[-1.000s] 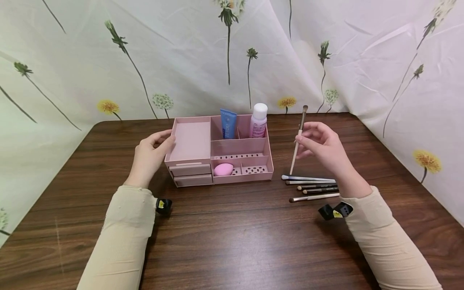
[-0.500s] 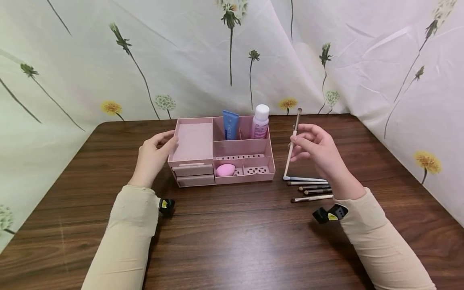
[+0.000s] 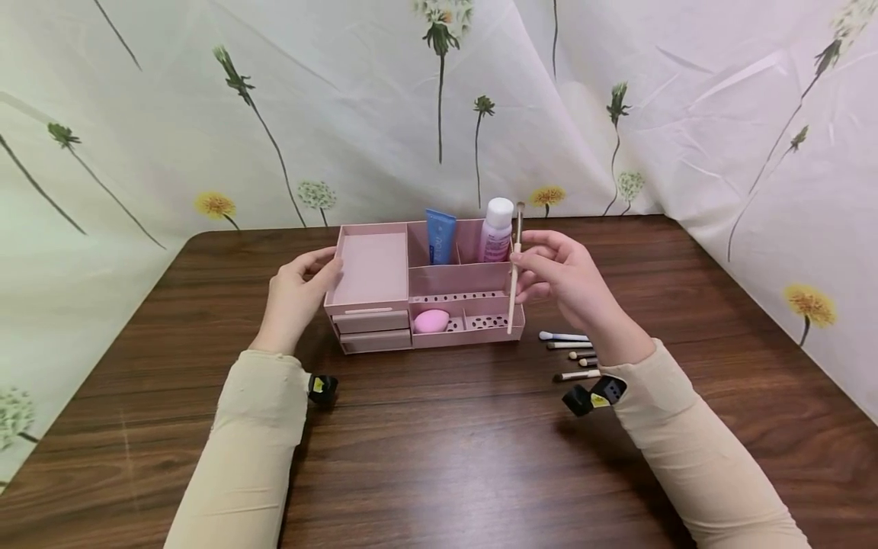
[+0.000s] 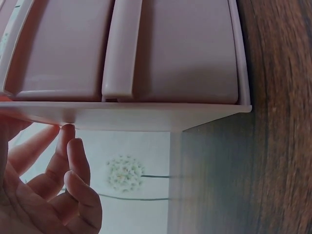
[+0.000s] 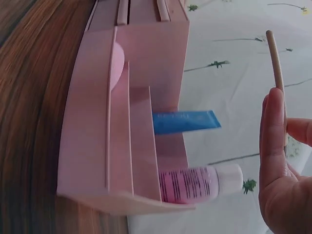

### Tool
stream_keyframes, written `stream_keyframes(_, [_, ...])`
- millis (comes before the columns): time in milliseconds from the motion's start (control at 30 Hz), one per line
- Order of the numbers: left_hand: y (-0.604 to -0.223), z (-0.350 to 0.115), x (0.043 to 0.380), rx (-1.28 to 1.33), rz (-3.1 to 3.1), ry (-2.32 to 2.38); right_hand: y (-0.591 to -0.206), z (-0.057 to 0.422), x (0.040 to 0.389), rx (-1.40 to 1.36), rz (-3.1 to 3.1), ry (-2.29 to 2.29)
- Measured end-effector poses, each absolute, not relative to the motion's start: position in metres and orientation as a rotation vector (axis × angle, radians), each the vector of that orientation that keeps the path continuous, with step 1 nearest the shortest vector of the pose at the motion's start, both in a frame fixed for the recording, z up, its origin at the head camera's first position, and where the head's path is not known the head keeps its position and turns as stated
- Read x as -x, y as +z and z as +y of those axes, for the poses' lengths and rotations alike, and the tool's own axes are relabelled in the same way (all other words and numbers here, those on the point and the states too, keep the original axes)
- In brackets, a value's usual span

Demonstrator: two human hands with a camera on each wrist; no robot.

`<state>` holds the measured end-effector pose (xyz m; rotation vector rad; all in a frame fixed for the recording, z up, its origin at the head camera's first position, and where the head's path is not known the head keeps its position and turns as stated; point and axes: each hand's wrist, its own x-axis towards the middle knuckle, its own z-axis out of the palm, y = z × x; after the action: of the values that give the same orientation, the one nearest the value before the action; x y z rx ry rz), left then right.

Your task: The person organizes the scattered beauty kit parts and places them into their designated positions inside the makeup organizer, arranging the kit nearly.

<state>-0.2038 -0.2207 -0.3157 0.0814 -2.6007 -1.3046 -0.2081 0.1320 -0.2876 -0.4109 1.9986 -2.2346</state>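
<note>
A pink makeup organizer [image 3: 466, 341] stands on the table, its tray on the left above two drawers. At the tray's left wall, my left hand [image 3: 295, 297] holds the rim, thumb over the edge; its other fingertips [image 4: 68, 131] touch the outer side. Between thumb and fingers, my right hand [image 3: 559, 274] pinches a makeup brush [image 3: 514, 282] nearly upright, bristles up. The brush overlaps the organizer's right edge in the head view. A blue tube [image 3: 441, 236] and a white-capped pink bottle [image 3: 497, 236] stand in the rear compartments. A pink makeup sponge [image 3: 431, 322] lies in the front one.
Several more makeup brushes [image 3: 569, 345] lie on the wooden table [image 3: 425, 457] right of the organizer, partly hidden by my right wrist. Behind the table hangs a white cloth [image 3: 357, 114] printed with dandelions.
My right hand has carried the brush leftward from above the loose brushes to the organizer's right edge, turning it more upright. My left hand has stayed at the organizer's left wall.
</note>
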Motion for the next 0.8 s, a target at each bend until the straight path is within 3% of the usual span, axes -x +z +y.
stream_keyframes(800, [-0.319, -0.221, 0.206, -0.069, -2.581, -1.394, -0.264, 0.044, 0.231, 0.374, 1.882, -2.082])
